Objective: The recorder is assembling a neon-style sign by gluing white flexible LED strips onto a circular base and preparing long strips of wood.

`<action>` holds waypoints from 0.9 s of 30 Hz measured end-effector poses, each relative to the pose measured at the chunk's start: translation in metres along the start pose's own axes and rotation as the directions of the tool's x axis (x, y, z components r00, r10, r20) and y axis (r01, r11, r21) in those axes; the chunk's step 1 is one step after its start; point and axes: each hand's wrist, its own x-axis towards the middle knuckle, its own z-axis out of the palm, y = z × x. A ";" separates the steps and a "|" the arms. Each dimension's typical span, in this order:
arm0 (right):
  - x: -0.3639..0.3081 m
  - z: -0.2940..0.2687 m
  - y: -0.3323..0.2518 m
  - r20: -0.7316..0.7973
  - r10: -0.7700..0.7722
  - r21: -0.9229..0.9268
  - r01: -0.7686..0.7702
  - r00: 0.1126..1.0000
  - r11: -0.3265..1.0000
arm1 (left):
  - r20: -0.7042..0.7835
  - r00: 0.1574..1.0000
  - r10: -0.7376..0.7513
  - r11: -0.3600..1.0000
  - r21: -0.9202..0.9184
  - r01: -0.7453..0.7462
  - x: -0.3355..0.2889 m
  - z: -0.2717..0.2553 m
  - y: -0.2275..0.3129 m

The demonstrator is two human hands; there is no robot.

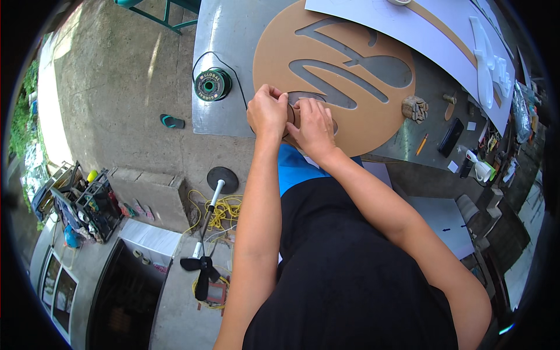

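A lone teal flip-flop [172, 121] lies on the concrete well to the left of the fingers, and nearer in, a green spool of black wire [212, 84] stands on the grey metal worktable [233, 35], its loose strand [232, 69] looping down toward the knuckles, apparently kept within easy reach. At the table's near edge the person's left hand [267, 112] curls its fingers together, pinching at the lower rim of a large round tan board with curving shapes cut out of it [350, 64]; what the fingertips grip is too small to tell. The right hand [314, 125], just beside and touching it, lies flatter, fingers pressed together on the board, seemingly holding the work down while the other hand pinches. Both hands meet over a curved cutout [308, 96] near the rim, the disc lying flat so the edge sits close to the body. Beyond the fingers, a white sheet [408, 26] overlaps the board's far side. To the right of the fingers rest a rough brownish block [415, 108], a yellow pencil [422, 144] and a black flat bar [451, 137].
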 end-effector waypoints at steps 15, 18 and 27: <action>0.009 -0.004 0.021 -0.115 0.050 0.165 -0.030 0.992 0.986 | 0.054 0.998 0.029 0.999 0.026 -0.031 0.003 -0.008 0.002; 0.010 -0.001 0.022 -0.119 -0.020 0.147 0.037 0.993 0.988 | 0.058 0.998 0.024 0.999 0.020 -0.025 0.003 -0.007 0.002; 0.013 0.005 0.027 -0.128 -0.185 0.000 0.187 0.974 0.982 | 0.040 0.997 0.063 0.998 -0.001 -0.063 0.004 -0.007 0.000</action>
